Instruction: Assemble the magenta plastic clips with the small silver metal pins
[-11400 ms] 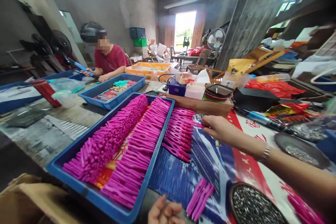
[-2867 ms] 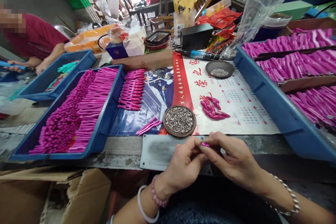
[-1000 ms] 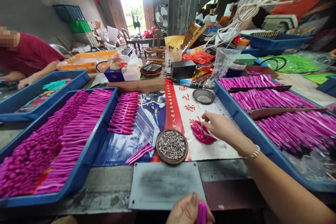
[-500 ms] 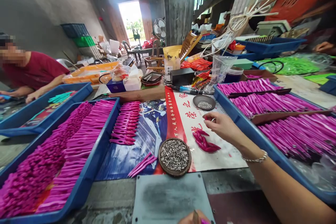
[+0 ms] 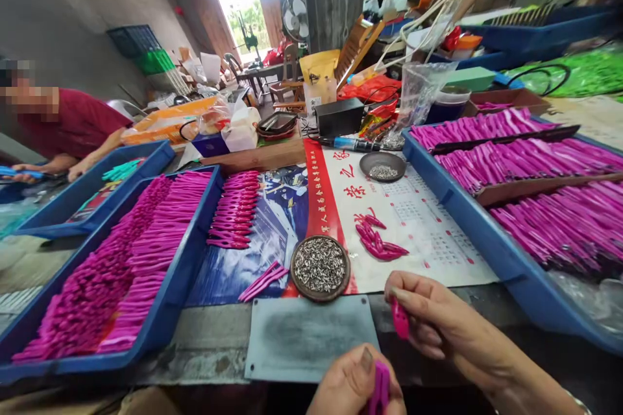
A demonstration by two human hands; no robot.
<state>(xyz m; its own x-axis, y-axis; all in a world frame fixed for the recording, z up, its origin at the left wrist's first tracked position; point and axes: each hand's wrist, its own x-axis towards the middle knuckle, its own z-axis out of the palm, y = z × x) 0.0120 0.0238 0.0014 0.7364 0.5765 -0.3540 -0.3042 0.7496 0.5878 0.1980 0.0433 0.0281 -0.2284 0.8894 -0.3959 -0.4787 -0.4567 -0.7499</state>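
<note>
My left hand (image 5: 341,381) is at the bottom edge, closed on a slim magenta plastic piece (image 5: 379,388) with a slot in its end. To its right, my right hand (image 5: 438,321) pinches a small glossy dark-pink plastic piece (image 5: 400,318) between thumb and fingers. The two pieces are close but apart. Just ahead of the hands lies a grey metal plate (image 5: 311,337). Beyond it stands a round bowl (image 5: 321,267) of small silvery metal pins. More glossy dark-pink pieces (image 5: 379,243) lie in a loose pile on the calendar sheet (image 5: 438,233).
Blue trays of magenta pieces flank me, a left tray (image 5: 168,324) and a right tray (image 5: 496,259). Joined pieces (image 5: 233,207) lie in a row beside the left one. A small dark dish (image 5: 382,168) holds metal bits. Another person (image 5: 73,123) sits at far left.
My right hand has come back from beside the dark-pink pile toward my left hand, bringing a dark-pink piece. My left hand has risen further into view with its magenta piece. The view has shifted slightly.
</note>
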